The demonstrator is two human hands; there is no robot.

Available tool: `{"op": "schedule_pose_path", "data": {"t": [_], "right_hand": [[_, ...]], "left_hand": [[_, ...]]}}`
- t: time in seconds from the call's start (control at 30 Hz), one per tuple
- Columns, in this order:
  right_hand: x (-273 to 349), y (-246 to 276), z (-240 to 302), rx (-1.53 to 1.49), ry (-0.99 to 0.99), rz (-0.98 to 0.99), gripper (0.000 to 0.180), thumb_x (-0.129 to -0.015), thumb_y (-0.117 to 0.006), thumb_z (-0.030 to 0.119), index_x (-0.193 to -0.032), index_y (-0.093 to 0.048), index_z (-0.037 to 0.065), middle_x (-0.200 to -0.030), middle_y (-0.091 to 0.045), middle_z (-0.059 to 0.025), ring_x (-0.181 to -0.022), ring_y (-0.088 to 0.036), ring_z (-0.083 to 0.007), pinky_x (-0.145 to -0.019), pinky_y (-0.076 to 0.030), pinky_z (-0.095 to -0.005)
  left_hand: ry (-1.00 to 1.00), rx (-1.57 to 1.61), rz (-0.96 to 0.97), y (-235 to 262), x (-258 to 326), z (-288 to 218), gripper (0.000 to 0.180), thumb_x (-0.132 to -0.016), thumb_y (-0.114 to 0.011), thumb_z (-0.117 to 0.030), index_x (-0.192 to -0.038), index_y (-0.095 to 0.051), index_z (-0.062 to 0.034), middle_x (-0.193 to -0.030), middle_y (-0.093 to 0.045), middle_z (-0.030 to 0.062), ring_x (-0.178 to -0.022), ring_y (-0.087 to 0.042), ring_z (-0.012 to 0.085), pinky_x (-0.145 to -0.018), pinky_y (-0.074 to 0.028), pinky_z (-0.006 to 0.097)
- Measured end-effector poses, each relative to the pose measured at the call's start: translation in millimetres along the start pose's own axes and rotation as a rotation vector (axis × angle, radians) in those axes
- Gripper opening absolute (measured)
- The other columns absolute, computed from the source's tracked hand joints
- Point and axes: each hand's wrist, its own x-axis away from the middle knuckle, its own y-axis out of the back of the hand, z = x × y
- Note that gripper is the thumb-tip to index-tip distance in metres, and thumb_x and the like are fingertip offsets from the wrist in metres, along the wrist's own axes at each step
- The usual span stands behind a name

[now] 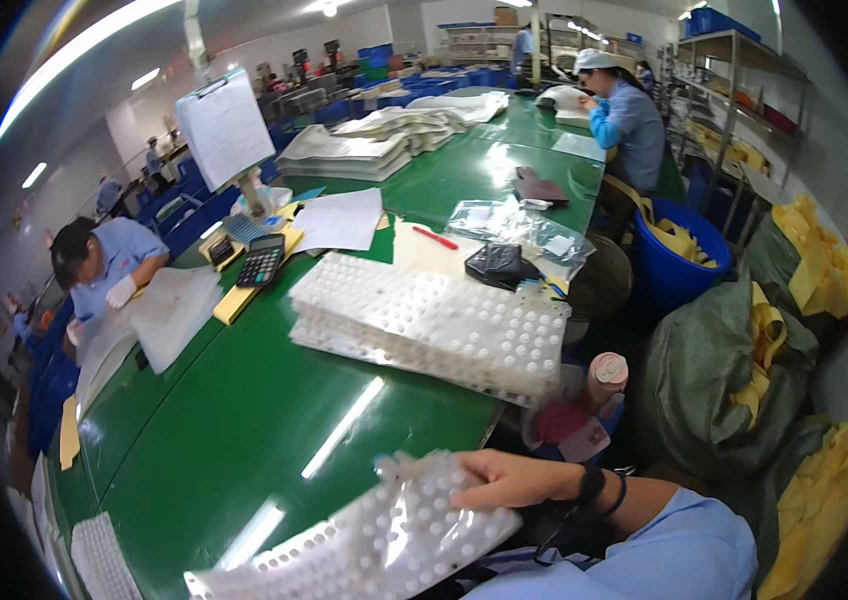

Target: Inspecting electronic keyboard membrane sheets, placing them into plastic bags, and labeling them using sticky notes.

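Note:
My right hand (506,480), with a dark band at the wrist, grips the right end of a clear plastic sheet covered in rows of white round pieces (374,535). This sheet is bent and crumpled near my fingers, and it slopes down toward the lower edge of the view, over the near side of the green table (194,420). Beyond it lies a stack of similar dotted sheets (424,315), loosely layered. Another dotted strip (104,560) rests at the lower left. My left hand does not show.
On the table are a calculator (262,261), papers (339,220), a red pen (435,237), a black bundle (497,266) and stacked white sheets (344,150). A pink-lidded bottle (607,375), a blue bin (684,250) and green sacks (704,380) stand right. Co-workers sit left (119,255) and far right (634,130).

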Motion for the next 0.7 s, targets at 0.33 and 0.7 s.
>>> {"op": "schedule_pose_path", "data": {"t": [0.33, 0.7], "right_hand": [[48, 65, 78, 0.394, 0.605, -0.839, 0.033, -0.088, -0.059, 0.010, -0.119, -0.055, -0.001, -0.112, -0.058, -0.0080, -0.090, -0.059, -0.0142, -0.077, -0.048, -0.0265], [49, 167, 21, -0.037, 0.507, -0.867, 0.033, -0.090, -0.054, 0.011, -0.123, -0.053, 0.003, -0.112, -0.059, -0.0083, -0.103, -0.056, -0.0203, -0.093, -0.044, -0.0338]], "left_hand": [[-0.621, 0.128, 0.528, -134, -31, -130, 0.079, -0.089, -0.058, -0.040, -0.148, -0.018, -0.0041, -0.147, -0.033, 0.0148, -0.128, -0.044, 0.0252, -0.099, -0.043, 0.032], [-0.196, -0.196, 0.384, -117, 11, -42, 0.052, -0.094, -0.056, -0.032, -0.132, -0.045, 0.0004, -0.127, -0.053, 0.0209, -0.117, -0.052, 0.0340, -0.097, -0.042, 0.046]]}}
